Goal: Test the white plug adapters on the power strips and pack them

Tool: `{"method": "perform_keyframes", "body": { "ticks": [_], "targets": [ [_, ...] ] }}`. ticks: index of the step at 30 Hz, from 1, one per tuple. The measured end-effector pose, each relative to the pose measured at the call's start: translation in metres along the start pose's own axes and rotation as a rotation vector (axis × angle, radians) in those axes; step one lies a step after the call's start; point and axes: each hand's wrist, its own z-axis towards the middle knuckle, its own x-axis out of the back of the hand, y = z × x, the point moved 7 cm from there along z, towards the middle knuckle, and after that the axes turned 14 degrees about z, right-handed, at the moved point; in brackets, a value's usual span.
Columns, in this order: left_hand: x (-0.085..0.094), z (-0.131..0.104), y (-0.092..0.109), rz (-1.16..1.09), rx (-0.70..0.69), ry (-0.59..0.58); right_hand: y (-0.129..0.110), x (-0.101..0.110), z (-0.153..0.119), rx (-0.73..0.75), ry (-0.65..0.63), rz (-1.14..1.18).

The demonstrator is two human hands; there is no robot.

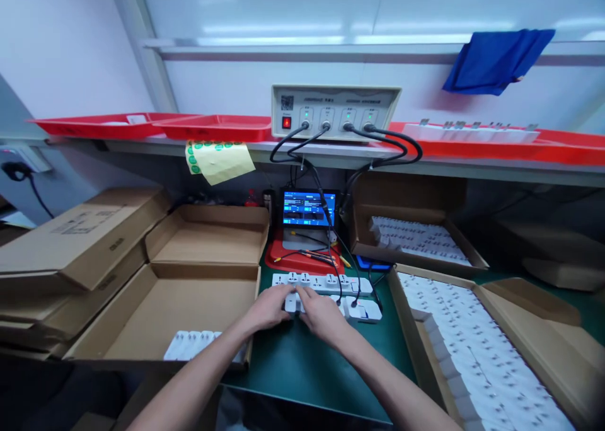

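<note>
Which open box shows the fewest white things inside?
The left open box: a small cluster near its front edge. The front right box and back right box show many.

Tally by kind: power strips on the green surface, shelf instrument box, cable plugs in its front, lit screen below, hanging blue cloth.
White power strips: 2
Instrument box: 1
Cable plugs: 4
Lit screen: 1
Blue cloth: 1
Total: 9
</note>
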Motion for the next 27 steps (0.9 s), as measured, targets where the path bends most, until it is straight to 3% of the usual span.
{"method": "perform_keyframes", "body": {
  "ticks": [4,9,13,17,19,21,24,27],
  "targets": [
    [0.005,-0.001,0.002,-0.097,0.021,0.064,0.001,0.015,0.001,0.025,0.017,0.07],
    [0.026,-0.013,0.023,-0.354,-0.061,0.197,-0.001,0.036,-0.037,0.112,0.011,0.116],
    [0.022,-0.03,0.041,-0.664,0.008,0.23,-0.009,0.042,-0.062,0.215,0.061,0.362],
    [0.003,-0.046,0.057,-1.203,0.107,0.127,-0.011,0.048,-0.079,0.287,0.266,0.56],
    [0.006,-0.054,0.055,-1.31,0.115,0.086,-0.014,0.049,-0.087,0.316,0.282,0.563],
    [0.023,-0.062,0.035,-1.169,0.172,0.161,-0.013,0.053,-0.096,0.329,0.284,0.517],
    [0.065,-0.077,-0.014,-0.58,0.347,0.347,0.007,0.065,-0.116,0.316,0.343,0.403],
    [0.09,-0.087,-0.052,0.01,0.518,0.333,0.039,0.073,-0.142,0.297,0.424,0.329]
  ]
}}
